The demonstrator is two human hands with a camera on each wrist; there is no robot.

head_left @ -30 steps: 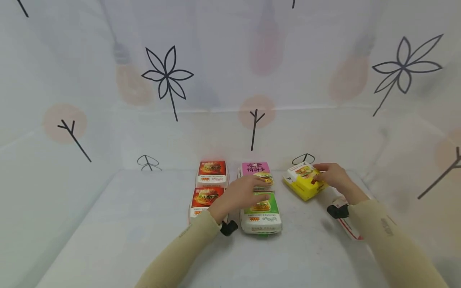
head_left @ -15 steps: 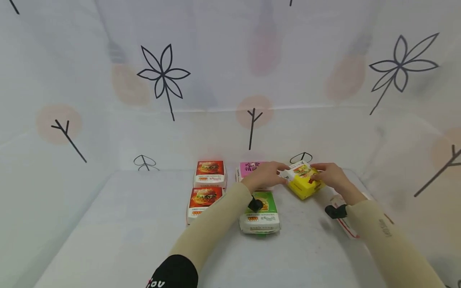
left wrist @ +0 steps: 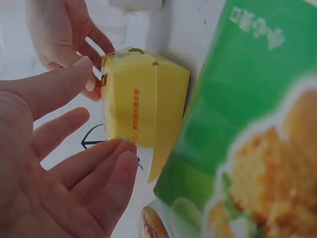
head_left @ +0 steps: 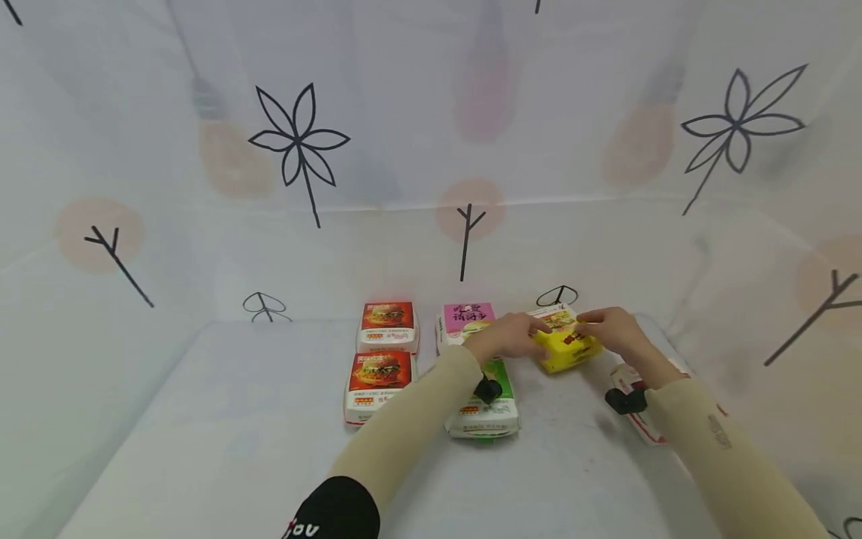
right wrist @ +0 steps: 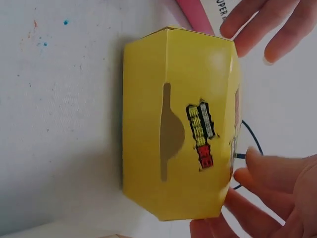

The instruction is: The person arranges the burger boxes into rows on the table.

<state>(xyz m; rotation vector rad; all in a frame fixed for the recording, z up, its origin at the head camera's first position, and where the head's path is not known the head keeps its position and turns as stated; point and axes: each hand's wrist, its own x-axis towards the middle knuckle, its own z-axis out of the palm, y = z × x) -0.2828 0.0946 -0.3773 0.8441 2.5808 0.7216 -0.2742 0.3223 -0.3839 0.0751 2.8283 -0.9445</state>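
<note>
A yellow burger box with a white printed top sits at the right of the row, on the white cloth. My left hand reaches to its left side, fingers spread and fairly straight; in the left wrist view the fingertips lie at or very near its wall. From the right, my right hand has loosely bent fingers at the far end. The right wrist view puts its thumb beside the top edge of the yellow box; firm contact is unclear. A green-topped burger box lies under my left wrist.
Left of my hands stand two red-topped burger boxes, one behind the other. A pink-topped box stands behind the green one, partly covered by my left hand. Under my right wrist lies a white box with red stripes. Printed cloth rises behind.
My left hand has moved right from over the green and pink boxes to the yellow box's left side. The yellow box has turned slightly straighter; my right hand stays at its right.
</note>
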